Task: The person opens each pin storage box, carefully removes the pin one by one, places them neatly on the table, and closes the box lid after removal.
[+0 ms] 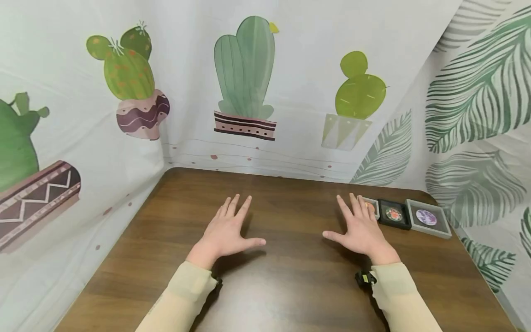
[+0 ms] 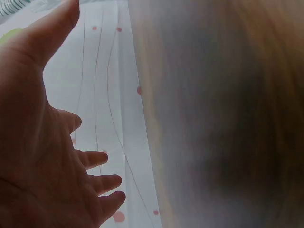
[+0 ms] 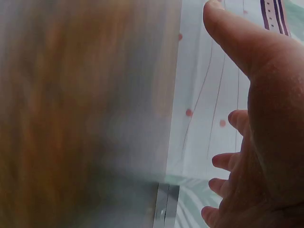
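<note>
My left hand [image 1: 226, 230] hovers over the left half of the wooden table [image 1: 290, 286], palm down, fingers straight and spread, thumb pointing inward. In the left wrist view nothing lies in its palm [image 2: 42, 142]. On the other side my right hand [image 1: 360, 230] has the same pose, holding nothing. It is nearest to a row of square trays at the right back. Its fingers overlap a small grey tray [image 1: 376, 205] with an orange piece in it, partly hidden. Beside that sit a black tray [image 1: 386, 221] with a red patterned disc [image 1: 393, 214] and a larger grey tray [image 1: 439, 229] with a purple disc [image 1: 426, 217].
A white cloth [image 1: 298, 83] printed with cacti and leaves hangs behind the table and along its sides. Dark bands with small devices [image 1: 366, 278] sit under both wrists. In the right wrist view, a tray edge [image 3: 172, 204] shows low in the middle.
</note>
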Demonstrator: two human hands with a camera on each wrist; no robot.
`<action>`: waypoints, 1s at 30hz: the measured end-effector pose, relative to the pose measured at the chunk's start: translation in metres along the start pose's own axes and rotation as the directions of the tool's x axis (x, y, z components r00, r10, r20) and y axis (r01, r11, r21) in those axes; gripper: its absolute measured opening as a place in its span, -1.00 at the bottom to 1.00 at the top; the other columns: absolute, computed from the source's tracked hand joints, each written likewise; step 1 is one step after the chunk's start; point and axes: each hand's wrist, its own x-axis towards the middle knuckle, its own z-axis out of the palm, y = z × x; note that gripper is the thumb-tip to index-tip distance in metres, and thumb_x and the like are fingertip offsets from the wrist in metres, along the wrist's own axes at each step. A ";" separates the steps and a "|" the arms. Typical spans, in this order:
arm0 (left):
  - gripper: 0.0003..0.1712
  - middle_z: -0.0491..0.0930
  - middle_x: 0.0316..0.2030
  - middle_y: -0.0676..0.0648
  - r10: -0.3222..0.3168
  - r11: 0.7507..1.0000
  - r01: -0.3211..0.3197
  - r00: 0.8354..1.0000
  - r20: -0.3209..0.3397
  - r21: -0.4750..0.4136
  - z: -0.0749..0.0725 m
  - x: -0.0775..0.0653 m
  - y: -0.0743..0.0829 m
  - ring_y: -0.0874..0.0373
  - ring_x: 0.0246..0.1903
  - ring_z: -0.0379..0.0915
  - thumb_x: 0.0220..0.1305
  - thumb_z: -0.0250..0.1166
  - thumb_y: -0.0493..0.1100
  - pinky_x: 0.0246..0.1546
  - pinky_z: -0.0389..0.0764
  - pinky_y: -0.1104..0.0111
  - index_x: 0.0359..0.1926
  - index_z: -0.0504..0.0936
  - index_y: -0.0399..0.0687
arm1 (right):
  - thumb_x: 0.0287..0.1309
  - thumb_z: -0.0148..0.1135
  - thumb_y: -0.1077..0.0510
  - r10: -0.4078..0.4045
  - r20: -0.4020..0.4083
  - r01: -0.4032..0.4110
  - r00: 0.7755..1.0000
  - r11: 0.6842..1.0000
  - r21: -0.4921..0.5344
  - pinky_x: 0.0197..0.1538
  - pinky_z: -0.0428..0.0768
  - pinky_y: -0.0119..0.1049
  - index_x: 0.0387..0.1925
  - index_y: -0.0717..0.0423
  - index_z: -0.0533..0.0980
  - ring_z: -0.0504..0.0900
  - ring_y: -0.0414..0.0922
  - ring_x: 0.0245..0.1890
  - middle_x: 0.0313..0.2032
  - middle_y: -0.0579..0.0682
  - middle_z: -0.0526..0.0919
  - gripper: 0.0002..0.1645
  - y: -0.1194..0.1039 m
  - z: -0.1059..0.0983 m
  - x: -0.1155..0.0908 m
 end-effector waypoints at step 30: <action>0.48 0.06 0.75 -0.27 0.155 0.984 -0.146 0.983 0.099 -0.098 0.034 0.056 0.092 -0.27 0.71 0.02 0.19 0.21 0.82 0.50 0.42 -0.19 0.85 -0.12 0.21 | 0.31 0.38 -0.57 0.104 0.056 -0.108 0.993 0.991 0.076 0.59 -0.06 0.55 0.82 0.15 -0.12 -0.19 0.60 0.67 0.71 0.52 -0.21 0.50 0.060 -0.017 0.018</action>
